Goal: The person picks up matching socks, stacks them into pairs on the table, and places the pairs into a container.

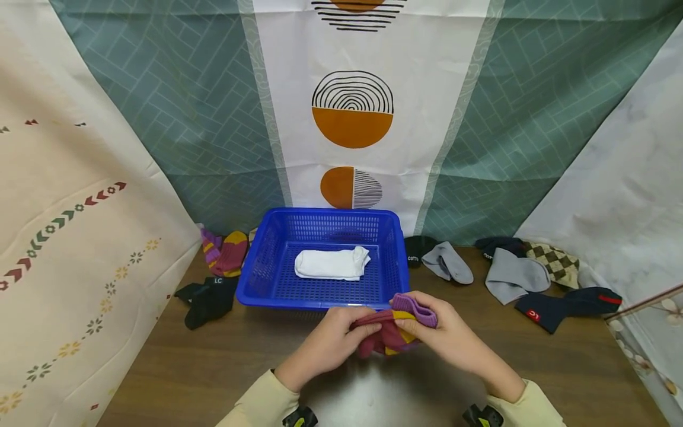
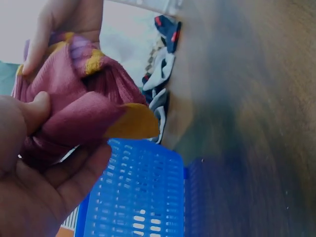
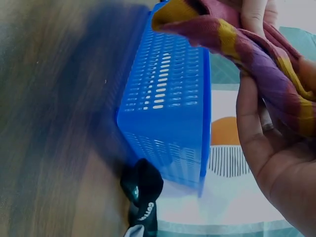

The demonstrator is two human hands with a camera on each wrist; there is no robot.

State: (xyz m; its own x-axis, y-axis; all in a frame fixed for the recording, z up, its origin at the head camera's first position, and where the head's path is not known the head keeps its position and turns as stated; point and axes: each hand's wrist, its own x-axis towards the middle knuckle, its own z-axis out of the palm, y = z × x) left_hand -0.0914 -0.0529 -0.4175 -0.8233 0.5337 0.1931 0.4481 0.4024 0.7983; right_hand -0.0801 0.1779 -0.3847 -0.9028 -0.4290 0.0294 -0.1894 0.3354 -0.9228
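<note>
Both hands hold a maroon sock (image 1: 381, 338) with yellow and purple bands, in front of the basket. The left hand (image 1: 336, 337) grips the maroon part, its thumb lying on top. At the banded end, the right hand (image 1: 443, 329) pinches the fabric near the purple cuff (image 1: 413, 309). In the left wrist view a yellow toe (image 2: 133, 121) sticks out beyond the left fingers. The right wrist view shows the banded sock (image 3: 261, 64) bunched across the right fingers. Just behind stands a blue plastic basket (image 1: 256, 279) with a folded white sock pair (image 1: 328, 264) inside.
Left of the basket lie a maroon, yellow and purple sock (image 1: 232, 252) and dark socks (image 1: 210, 299). To its right are a black sock (image 1: 418, 249), grey socks (image 1: 514, 276), a checkered sock (image 1: 555, 261) and a navy sock (image 1: 565, 305). Cloths hang behind the wooden table (image 1: 213, 379).
</note>
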